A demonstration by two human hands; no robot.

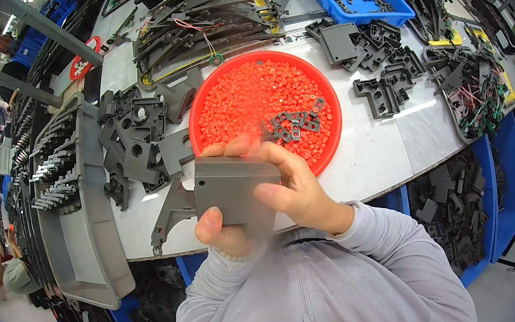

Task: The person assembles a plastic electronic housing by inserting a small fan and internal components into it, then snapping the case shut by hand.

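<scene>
Between both hands, a dark grey plastic housing is held up in front of my chest, its flat face toward me. My left hand grips its lower left, thumb on the near face and fingers behind the top edge. On the right side my right hand wraps round it, thumb pressed on the face. Just beyond stands a round red tray full of small red-orange plastic parts, with several dark grey pieces lying on them. A grey bracket-like part rests on the table left of the housing.
Grey plastic housings are piled left of the tray, more parts right of it. A grey bin with metal-tipped rods stands at left. Wired strips lie behind; a blue crate sits far right. Blue bins are below the table edge.
</scene>
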